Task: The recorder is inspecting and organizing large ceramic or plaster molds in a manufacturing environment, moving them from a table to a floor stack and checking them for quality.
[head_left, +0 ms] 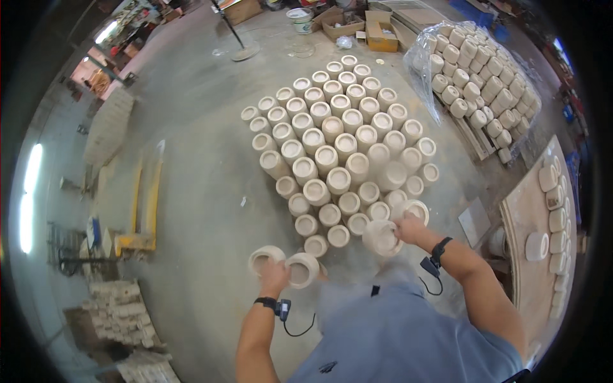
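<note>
My left hand (274, 276) is closed, pinching the rims of two cream unglazed ceramic pots side by side, a left pot (255, 256) and a right pot (310, 269). Their round openings show. Further right, my right hand (410, 228) is closed between two more, a near pot (380, 239) and a far pot (418, 209), both beside the front right of a large group. In that group, several rows of similar pots (325, 155) stand close together on the floor, round recessed ends up. Motion blurs the pots in my right hand and some behind them.
A plastic-wrapped stack of similar pots (476, 76) sits on a wooden pallet at the far right. Nearer, a board (520, 214) carries white pieces. Cardboard boxes (382, 39), a white bucket (300, 22) and a stand's round base (245, 52) lie beyond; a yellow pallet jack (137, 241) is at left.
</note>
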Demonstrator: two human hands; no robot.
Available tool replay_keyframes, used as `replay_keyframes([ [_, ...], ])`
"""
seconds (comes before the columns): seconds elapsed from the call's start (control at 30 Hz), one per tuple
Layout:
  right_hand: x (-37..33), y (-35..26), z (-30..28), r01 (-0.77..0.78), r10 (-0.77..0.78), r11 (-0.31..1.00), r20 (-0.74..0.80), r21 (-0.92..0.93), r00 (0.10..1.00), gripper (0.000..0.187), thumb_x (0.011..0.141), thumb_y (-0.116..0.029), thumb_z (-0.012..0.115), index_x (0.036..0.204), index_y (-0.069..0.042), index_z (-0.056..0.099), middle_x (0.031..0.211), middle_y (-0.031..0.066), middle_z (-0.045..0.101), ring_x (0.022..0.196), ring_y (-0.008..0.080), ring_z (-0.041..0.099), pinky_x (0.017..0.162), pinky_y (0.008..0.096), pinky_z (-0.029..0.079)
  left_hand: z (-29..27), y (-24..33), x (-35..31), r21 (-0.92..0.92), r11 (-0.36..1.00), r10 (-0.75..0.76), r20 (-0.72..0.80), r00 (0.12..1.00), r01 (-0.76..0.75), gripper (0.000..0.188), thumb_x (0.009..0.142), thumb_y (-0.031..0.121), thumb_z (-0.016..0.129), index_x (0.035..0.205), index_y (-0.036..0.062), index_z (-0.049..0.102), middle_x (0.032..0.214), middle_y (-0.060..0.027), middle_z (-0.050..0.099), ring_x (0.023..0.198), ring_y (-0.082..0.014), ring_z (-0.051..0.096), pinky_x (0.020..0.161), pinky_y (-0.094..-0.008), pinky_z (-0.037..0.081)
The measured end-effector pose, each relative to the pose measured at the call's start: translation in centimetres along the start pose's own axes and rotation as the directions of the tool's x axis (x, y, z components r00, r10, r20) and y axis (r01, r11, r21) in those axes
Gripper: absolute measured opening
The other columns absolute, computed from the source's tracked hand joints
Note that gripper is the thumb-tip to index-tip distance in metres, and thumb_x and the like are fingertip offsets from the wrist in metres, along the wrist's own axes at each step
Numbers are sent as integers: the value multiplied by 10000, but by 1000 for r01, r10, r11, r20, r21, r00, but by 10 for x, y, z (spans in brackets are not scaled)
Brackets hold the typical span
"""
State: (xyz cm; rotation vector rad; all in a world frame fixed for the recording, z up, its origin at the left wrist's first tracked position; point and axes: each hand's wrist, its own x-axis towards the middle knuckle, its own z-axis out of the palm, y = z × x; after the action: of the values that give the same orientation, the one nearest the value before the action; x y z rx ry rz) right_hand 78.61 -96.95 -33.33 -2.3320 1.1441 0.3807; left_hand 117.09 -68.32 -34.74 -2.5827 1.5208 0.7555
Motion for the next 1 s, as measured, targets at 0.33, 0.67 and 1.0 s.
replay_keyframes([
  [0.33,86,-27,49,-190,205,975,136,-117,969,378,827,-371,622,1120,-141,690,1072,213,629,1084,376,578,908,480,505,8,-47,210,163,943,297,-10,955,-292,252,838,244,653,975,37,695,1088,-167,580,1078,-347,556,846,-469,503],
  [0.67,222,-14,110,-109,123,988,128,-111,984,364,803,-325,683,1057,-65,678,1090,223,576,1038,363,586,830,470,534,48,-46,335,283,859,428,59,902,-426,195,829,206,610,916,51,691,1023,-133,568,1006,-314,553,800,-437,480],
  [1.0,284,18,166,-180,192,979,146,-94,970,295,799,-272,678,998,-55,696,1065,205,582,1038,359,570,837,462,521,86,-31,391,379,788,492,86,867,-485,175,834,202,598,937,87,681,999,-106,547,995,-292,531,824,-424,444],
])
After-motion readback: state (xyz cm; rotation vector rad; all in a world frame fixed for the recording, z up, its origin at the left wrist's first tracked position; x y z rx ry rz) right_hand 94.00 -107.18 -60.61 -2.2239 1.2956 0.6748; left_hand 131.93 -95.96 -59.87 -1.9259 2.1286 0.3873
